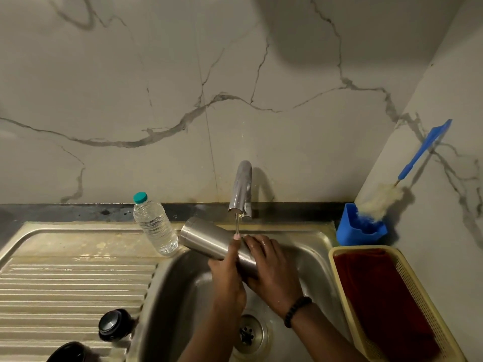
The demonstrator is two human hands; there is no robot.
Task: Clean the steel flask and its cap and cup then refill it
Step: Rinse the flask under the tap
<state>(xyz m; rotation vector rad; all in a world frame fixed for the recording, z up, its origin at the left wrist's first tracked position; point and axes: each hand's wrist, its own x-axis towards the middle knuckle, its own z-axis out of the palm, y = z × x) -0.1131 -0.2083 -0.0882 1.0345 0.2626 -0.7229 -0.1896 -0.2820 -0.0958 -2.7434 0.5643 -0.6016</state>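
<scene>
Rinsing the flask [209, 241] at mid-frame over the sink [308, 246] — my left hand [227, 270] and right hand [269, 270] both grip it. I'd roll it slowly under the tap [241, 189] so the stream wets every side — grip firm, since wet steel likely slips.

My hands cover the flask's [209, 240] lower end. The cup [69, 352] is cut off by the bottom edge.

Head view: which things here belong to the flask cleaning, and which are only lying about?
Job: steel flask, held by left hand and right hand under the tap; black cap; black cup; water bottle.

Lying about: bottle brush, blue holder, basket, red cloth.
</scene>
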